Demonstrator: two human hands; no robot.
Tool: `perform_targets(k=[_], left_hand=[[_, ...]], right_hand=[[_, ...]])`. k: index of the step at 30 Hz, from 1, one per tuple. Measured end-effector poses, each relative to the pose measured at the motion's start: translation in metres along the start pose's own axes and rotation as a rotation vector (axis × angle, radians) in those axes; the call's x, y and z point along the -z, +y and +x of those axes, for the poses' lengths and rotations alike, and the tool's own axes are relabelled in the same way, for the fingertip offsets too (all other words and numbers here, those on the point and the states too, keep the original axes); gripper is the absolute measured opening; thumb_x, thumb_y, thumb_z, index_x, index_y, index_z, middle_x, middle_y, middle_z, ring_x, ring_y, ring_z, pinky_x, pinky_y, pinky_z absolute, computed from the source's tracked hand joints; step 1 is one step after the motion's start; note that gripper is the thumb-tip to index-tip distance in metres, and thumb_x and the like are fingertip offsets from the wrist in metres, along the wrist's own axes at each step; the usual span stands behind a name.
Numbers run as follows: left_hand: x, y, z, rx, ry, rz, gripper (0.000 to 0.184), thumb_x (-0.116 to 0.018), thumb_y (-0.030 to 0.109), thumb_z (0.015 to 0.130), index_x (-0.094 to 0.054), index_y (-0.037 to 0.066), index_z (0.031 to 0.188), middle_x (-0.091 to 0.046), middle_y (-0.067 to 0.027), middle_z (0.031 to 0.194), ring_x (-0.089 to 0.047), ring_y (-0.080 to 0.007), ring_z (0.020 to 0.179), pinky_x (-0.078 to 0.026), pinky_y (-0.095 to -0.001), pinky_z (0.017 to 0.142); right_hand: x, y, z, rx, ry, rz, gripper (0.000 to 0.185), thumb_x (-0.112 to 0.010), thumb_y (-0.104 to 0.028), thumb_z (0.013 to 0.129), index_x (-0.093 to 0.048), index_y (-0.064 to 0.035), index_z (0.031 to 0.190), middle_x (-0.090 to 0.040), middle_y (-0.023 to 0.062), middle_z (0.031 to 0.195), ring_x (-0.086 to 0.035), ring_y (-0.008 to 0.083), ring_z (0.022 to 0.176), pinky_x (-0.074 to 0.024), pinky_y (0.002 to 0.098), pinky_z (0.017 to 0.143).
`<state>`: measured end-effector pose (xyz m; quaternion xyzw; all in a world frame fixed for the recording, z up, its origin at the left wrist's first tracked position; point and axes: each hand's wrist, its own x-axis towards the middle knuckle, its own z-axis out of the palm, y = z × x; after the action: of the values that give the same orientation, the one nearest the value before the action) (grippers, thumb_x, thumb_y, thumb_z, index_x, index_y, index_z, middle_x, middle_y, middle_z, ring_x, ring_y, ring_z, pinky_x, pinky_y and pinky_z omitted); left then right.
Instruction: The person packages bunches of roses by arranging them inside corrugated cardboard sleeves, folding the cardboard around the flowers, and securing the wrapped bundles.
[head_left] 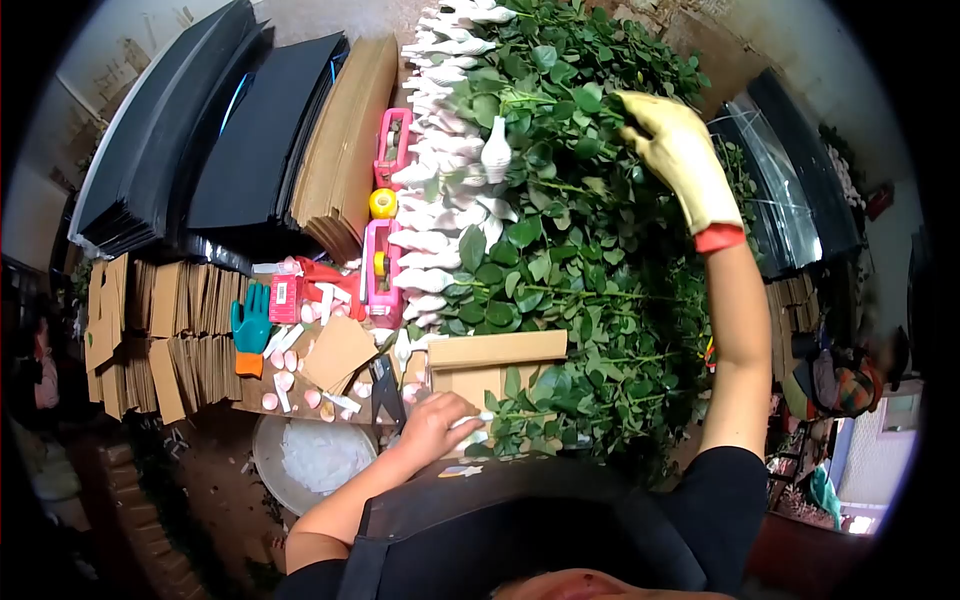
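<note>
My bare left hand (437,428) is at the table's near edge, fingers curled on a small white bud, probably a net-sleeved rose head, beside an open cardboard wrap (495,352). Leafy stems lie across that wrap. My right hand (675,150), in a yellow glove with a red cuff, reaches over the heap of green rose stems (590,230). Its thumb and fingers close on a leafy rose stem; leaves partly hide the grip. White-sleeved rose heads (440,150) line the heap's left side, and one sleeved rose (496,152) lies on top of the leaves.
Pink tape dispensers (382,270) and a yellow tape roll (383,204) stand left of the roses. Black scissors (386,390), petals and a teal glove (251,325) lie nearby. Stacks of black sheets (265,130) and cardboard (345,140) stand behind. A bucket (270,450) is below.
</note>
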<state>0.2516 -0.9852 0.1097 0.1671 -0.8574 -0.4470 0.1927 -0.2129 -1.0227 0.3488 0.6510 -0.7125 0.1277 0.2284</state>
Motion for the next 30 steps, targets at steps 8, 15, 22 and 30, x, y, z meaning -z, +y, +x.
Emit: perform_targets(k=[8,15,22,30], left_hand=[[-0.003,-0.006,-0.003,-0.016,-0.003,0.034,0.014,-0.082,0.022,0.086,-0.076,0.01,0.091,-0.07,-0.0101,0.088,-0.069,-0.0329,0.086,-0.054,-0.0445,0.077],[-0.001,0.0,-0.001,0.026,-0.012,-0.001,0.016,-0.083,0.021,0.085,-0.077,0.007,0.089,-0.071,-0.0099,0.086,-0.069,-0.0324,0.085,-0.055,-0.0434,0.077],[-0.004,-0.003,-0.002,0.007,-0.029,0.039,0.015,-0.083,0.014,0.085,-0.077,0.006,0.095,-0.073,-0.0085,0.089,-0.07,-0.028,0.085,-0.056,-0.038,0.075],[-0.005,0.001,-0.001,-0.01,0.018,0.021,0.016,-0.085,0.014,0.083,-0.077,0.007,0.094,-0.071,-0.0083,0.087,-0.068,-0.028,0.082,-0.054,-0.0383,0.074]], right_hand=[[0.0,0.001,-0.076,-0.057,0.093,-0.13,0.033,-0.078,-0.006,0.081,-0.076,-0.0092,0.114,-0.076,0.0146,0.103,-0.072,0.0364,0.098,-0.0585,0.0443,0.089],[0.028,0.006,-0.135,-0.272,-0.027,-0.28,0.067,-0.067,0.01,0.082,-0.064,-0.0194,0.142,-0.075,0.0145,0.122,-0.071,0.0336,0.112,-0.0576,0.0423,0.097],[0.122,-0.008,-0.223,-0.254,0.05,-0.103,0.054,-0.056,0.019,0.076,-0.072,-0.0011,0.124,-0.074,0.0177,0.124,-0.072,0.0295,0.117,-0.0554,0.038,0.107],[0.203,0.039,-0.399,-1.293,-0.856,-0.446,0.052,-0.068,-0.021,0.097,-0.058,-0.0142,0.148,-0.062,0.0233,0.144,-0.06,0.0395,0.132,-0.0453,0.0426,0.112]])
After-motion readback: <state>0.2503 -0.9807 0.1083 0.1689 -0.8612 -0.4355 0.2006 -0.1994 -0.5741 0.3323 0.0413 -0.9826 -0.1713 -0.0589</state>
